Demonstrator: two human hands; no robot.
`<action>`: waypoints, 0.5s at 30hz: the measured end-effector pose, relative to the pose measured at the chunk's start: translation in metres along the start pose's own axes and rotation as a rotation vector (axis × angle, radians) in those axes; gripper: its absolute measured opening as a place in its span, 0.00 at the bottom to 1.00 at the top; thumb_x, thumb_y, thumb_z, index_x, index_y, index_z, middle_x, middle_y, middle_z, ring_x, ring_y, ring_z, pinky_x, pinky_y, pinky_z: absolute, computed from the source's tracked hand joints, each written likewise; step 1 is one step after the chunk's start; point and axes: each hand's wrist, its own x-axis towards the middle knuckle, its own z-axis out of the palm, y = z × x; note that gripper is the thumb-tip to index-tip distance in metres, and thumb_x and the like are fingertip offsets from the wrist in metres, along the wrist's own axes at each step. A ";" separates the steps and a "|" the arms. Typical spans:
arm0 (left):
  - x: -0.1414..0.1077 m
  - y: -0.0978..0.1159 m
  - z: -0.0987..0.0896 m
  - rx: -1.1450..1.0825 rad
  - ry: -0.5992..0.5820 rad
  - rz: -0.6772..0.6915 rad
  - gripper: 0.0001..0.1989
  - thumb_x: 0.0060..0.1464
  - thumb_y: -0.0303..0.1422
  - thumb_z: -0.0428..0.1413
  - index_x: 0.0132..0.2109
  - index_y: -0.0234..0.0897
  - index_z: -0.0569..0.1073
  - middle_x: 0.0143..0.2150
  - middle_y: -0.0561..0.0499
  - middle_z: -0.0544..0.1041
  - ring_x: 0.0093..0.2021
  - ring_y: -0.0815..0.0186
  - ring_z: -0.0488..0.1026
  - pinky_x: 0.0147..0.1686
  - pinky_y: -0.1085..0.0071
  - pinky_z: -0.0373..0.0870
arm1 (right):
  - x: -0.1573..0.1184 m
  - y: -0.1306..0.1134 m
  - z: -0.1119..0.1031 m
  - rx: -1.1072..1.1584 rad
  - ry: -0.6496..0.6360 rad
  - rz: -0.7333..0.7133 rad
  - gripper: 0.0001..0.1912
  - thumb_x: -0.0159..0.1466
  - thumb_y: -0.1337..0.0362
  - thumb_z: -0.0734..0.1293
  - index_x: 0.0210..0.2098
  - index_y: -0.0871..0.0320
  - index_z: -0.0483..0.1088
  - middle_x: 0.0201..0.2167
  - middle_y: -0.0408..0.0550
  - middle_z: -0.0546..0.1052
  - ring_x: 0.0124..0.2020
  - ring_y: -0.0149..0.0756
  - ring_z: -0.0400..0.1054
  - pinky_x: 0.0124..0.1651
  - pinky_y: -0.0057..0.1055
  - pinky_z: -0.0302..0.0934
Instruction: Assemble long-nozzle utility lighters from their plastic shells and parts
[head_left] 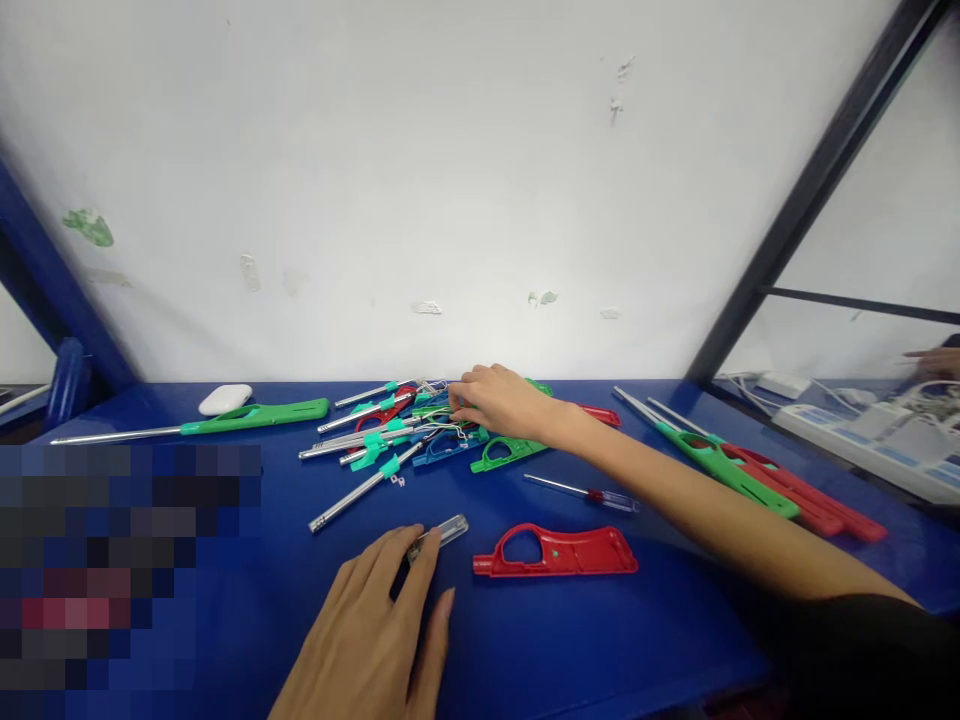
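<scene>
My left hand (379,605) lies low over the blue table, fingers stretched and thumb apart. Its fingertips touch a small clear plastic lighter tank (451,529). My right hand (499,400) reaches into a pile of lighter parts at the back, with fingers curled; what they grip is hidden. Metal lighter tubes (352,500) with green tape and thin wires (431,388) spread from that pile. A green handle half (510,455) and a blue handle half (442,449) lie under and beside the right hand. Nearer me is a red handle half (559,552), its hollow inside facing up.
A screwdriver (585,492) lies below my right forearm. Green (720,460) and red (799,485) long lighters rest at right; a green lighter (255,415) and white case (226,399) at left. A power strip (870,450) stands beyond the metal frame. A white wall (480,200) backs the table (600,640).
</scene>
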 end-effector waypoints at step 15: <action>0.001 -0.001 0.001 -0.024 -0.019 0.022 0.20 0.74 0.37 0.44 0.64 0.36 0.71 0.55 0.41 0.86 0.50 0.54 0.87 0.45 0.58 0.87 | -0.005 0.050 -0.009 0.155 -0.254 0.032 0.16 0.75 0.56 0.71 0.58 0.58 0.75 0.55 0.53 0.79 0.49 0.43 0.78 0.52 0.45 0.76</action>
